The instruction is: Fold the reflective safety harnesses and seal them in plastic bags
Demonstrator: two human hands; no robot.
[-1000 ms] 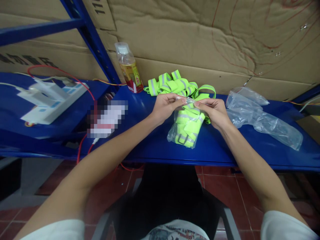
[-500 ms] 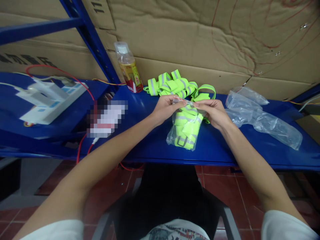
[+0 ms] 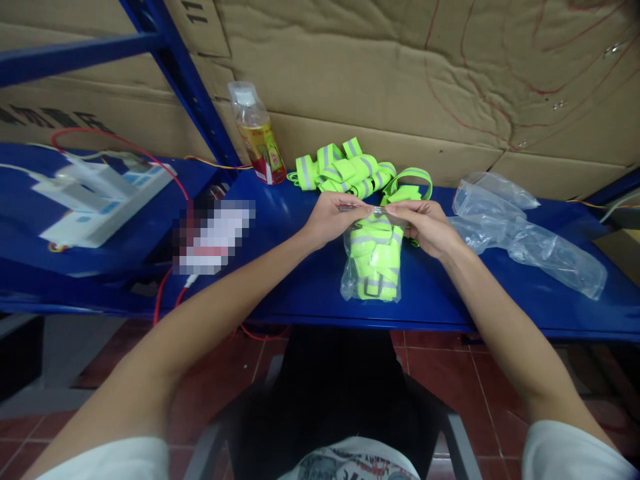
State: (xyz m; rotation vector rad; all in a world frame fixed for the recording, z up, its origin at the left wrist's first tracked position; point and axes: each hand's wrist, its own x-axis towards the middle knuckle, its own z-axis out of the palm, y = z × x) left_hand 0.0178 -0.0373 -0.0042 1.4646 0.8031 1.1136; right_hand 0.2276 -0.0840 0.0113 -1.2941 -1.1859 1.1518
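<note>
A clear plastic bag [image 3: 349, 279] hangs from both hands over the blue table. Inside it lies a folded neon-yellow strap [image 3: 376, 257] with grey reflective stripes and a buckle near the bottom. My left hand [image 3: 334, 217] pinches the bag's top edge from the left. On the other side, my right hand [image 3: 423, 223] grips the same edge, thumb close to the left thumb. Behind the hands, a pile of similar yellow straps [image 3: 345, 168] rests on the table, with a looped strap [image 3: 411, 183] beside it, partly hidden by my right hand.
A bottle [image 3: 259, 140] stands at the back, left of the pile. Crumpled clear bags [image 3: 525, 233] lie to the right. At the left are a white power strip [image 3: 107, 207], red cables and a blurred-out item [image 3: 215, 237]. Cardboard [image 3: 350, 80] rises behind the blue table [image 3: 300, 293].
The bag's bottom has swung slightly to the right and hangs straighter. Its top edge is now drawn flatter between my fingers, and both hands have barely moved.
</note>
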